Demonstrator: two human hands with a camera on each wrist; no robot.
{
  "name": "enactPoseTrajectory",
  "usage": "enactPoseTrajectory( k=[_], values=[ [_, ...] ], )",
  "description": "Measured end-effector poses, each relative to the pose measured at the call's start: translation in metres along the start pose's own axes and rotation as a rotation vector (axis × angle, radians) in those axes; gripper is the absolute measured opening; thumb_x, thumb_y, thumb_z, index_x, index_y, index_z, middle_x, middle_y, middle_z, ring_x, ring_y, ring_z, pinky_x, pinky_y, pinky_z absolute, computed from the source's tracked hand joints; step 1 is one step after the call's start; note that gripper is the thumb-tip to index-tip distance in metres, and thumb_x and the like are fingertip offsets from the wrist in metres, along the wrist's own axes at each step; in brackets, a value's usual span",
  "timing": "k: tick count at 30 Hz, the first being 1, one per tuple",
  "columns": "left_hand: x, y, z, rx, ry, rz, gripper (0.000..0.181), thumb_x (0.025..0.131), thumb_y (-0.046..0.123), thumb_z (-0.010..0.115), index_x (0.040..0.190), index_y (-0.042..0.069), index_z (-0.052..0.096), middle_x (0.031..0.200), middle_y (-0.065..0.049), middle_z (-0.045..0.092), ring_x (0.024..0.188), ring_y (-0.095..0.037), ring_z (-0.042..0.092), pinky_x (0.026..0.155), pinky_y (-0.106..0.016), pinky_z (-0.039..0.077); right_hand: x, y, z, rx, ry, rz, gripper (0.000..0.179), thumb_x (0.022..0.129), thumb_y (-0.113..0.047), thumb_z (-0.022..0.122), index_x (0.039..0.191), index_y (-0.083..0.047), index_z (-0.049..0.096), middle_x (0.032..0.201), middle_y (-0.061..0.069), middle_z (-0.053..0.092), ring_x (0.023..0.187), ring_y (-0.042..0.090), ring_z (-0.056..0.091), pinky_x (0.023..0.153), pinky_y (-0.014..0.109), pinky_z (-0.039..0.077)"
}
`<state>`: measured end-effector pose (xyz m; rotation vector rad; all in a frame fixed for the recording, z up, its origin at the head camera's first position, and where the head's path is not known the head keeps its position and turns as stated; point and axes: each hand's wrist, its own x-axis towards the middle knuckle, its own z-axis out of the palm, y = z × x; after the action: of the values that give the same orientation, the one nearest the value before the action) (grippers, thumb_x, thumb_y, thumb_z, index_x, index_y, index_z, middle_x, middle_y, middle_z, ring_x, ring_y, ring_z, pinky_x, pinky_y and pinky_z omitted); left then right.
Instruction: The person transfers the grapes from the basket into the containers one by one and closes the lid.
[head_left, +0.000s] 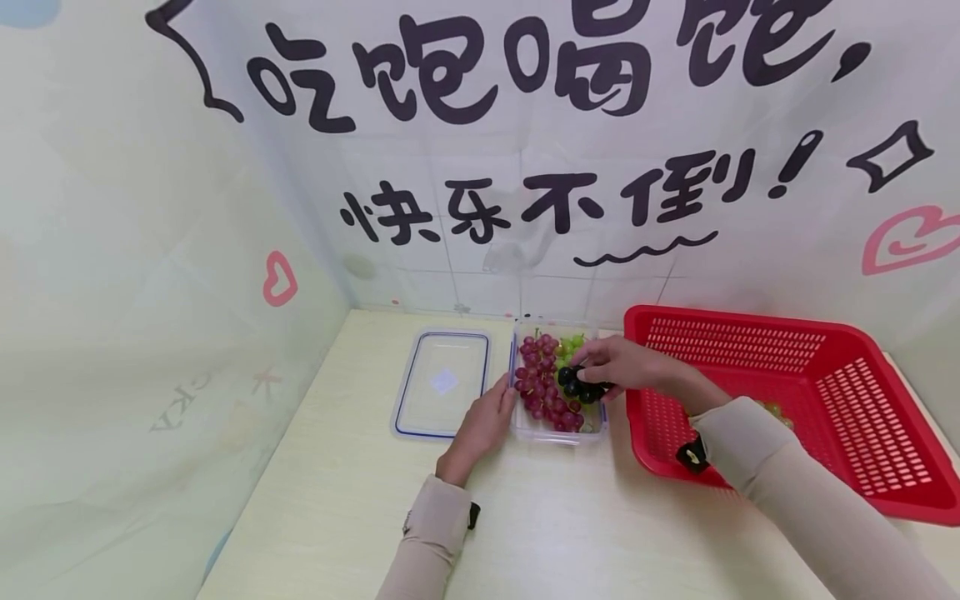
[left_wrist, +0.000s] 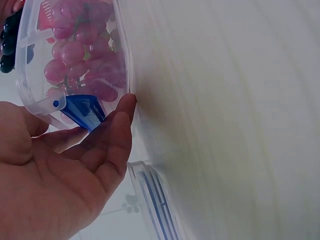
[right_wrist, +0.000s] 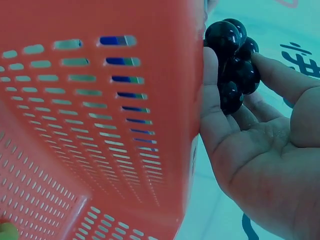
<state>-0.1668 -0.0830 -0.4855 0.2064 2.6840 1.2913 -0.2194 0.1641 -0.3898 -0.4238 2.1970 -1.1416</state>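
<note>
A clear plastic food container (head_left: 558, 437) stands near the back wall, with a bunch of red grapes (head_left: 536, 379) along its left part and green grapes (head_left: 567, 346) at the back right. Just above its right side, my right hand (head_left: 626, 364) grips a bunch of black grapes (right_wrist: 234, 62) between thumb and fingers. My left hand (head_left: 483, 423) rests against the container's left wall. Seen from the left wrist, its fingertips (left_wrist: 127, 105) touch the container by the blue clip (left_wrist: 82, 111).
Left of the container lies its clear lid (head_left: 442, 358) with a blue seal, flat on the pale table (head_left: 337, 467). A red perforated basket (head_left: 750, 315) stands at the right under my right forearm; green grapes (head_left: 776, 410) show inside. A printed wall sheet (head_left: 525, 275) rises behind.
</note>
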Motion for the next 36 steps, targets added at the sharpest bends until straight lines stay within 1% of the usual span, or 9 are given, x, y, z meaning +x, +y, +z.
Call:
enactPoseTrajectory(
  k=[4,7,14,18,21,26,30,33,36],
  values=[
    [0.000,-0.001,0.000,-0.001,-0.002,0.000,0.052,0.110,0.029,0.032,0.155,0.003,0.030,0.154,-0.016,0.041,0.143,-0.035,0.037,0.117,-0.050,0.033,0.001,-0.002,0.004,-0.040,-0.022,-0.001,0.030,0.099,-0.014,0.059,0.127,-0.006,0.063,0.123,0.019,0.059,0.106,0.030,0.059,0.077,0.038,0.062],
    [0.000,-0.001,0.000,0.002,0.001,0.002,0.052,0.110,0.028,0.032,0.155,0.003,0.030,0.154,-0.016,0.042,0.143,-0.035,0.037,0.117,-0.050,0.033,0.002,-0.006,0.008,-0.056,-0.041,0.013,0.029,0.099,-0.015,0.060,0.127,-0.008,0.065,0.122,0.017,0.059,0.106,0.029,0.058,0.078,0.038,0.062],
    [0.001,-0.002,0.000,0.006,0.002,0.006,0.052,0.110,0.028,0.032,0.155,0.002,0.030,0.153,-0.017,0.042,0.143,-0.036,0.038,0.117,-0.050,0.034,0.004,-0.012,0.013,-0.044,-0.111,0.041,0.029,0.098,-0.013,0.060,0.126,-0.007,0.064,0.126,0.017,0.058,0.106,0.028,0.057,0.082,0.042,0.061],
    [0.001,-0.001,0.000,0.003,0.001,0.002,0.052,0.110,0.028,0.032,0.155,0.003,0.030,0.154,-0.017,0.041,0.143,-0.036,0.037,0.117,-0.050,0.033,0.006,-0.010,0.014,-0.047,-0.133,0.054,0.031,0.097,-0.011,0.061,0.127,-0.004,0.062,0.123,0.015,0.060,0.103,0.026,0.057,0.080,0.040,0.061],
    [0.001,-0.002,0.000,0.000,-0.001,-0.002,0.052,0.110,0.028,0.032,0.155,0.004,0.030,0.154,-0.016,0.041,0.143,-0.035,0.037,0.117,-0.050,0.033,0.008,-0.009,0.015,-0.048,-0.132,0.067,0.033,0.097,-0.010,0.061,0.129,-0.001,0.061,0.121,0.015,0.061,0.101,0.026,0.058,0.080,0.038,0.061],
    [0.001,-0.001,0.000,0.001,-0.004,-0.004,0.052,0.110,0.029,0.032,0.155,0.004,0.029,0.155,-0.016,0.041,0.144,-0.035,0.036,0.117,-0.050,0.033,0.009,-0.007,0.015,-0.065,-0.092,0.083,0.032,0.098,-0.010,0.061,0.128,0.001,0.061,0.119,0.015,0.062,0.100,0.025,0.058,0.084,0.041,0.060],
    [0.000,0.000,0.000,0.001,-0.003,0.000,0.052,0.110,0.028,0.031,0.155,0.003,0.029,0.155,-0.017,0.040,0.144,-0.035,0.036,0.117,-0.051,0.032,0.010,-0.006,0.015,-0.092,-0.070,0.078,0.031,0.098,-0.011,0.061,0.126,0.000,0.061,0.116,0.013,0.063,0.101,0.025,0.057,0.088,0.042,0.059],
    [0.000,0.001,0.000,0.015,0.003,0.012,0.052,0.110,0.027,0.031,0.155,0.001,0.029,0.154,-0.019,0.041,0.143,-0.037,0.037,0.116,-0.051,0.034,0.009,-0.006,0.014,-0.111,-0.058,0.065,0.032,0.098,-0.012,0.060,0.127,0.000,0.061,0.117,0.013,0.063,0.102,0.025,0.058,0.089,0.042,0.058],
    [0.001,0.000,0.000,0.020,0.002,0.006,0.052,0.110,0.028,0.030,0.155,0.001,0.029,0.154,-0.018,0.040,0.143,-0.037,0.037,0.116,-0.051,0.034,0.007,-0.005,0.012,-0.130,-0.040,0.045,0.032,0.098,-0.011,0.059,0.128,0.000,0.061,0.119,0.013,0.063,0.102,0.025,0.059,0.090,0.042,0.058]
  ],
)
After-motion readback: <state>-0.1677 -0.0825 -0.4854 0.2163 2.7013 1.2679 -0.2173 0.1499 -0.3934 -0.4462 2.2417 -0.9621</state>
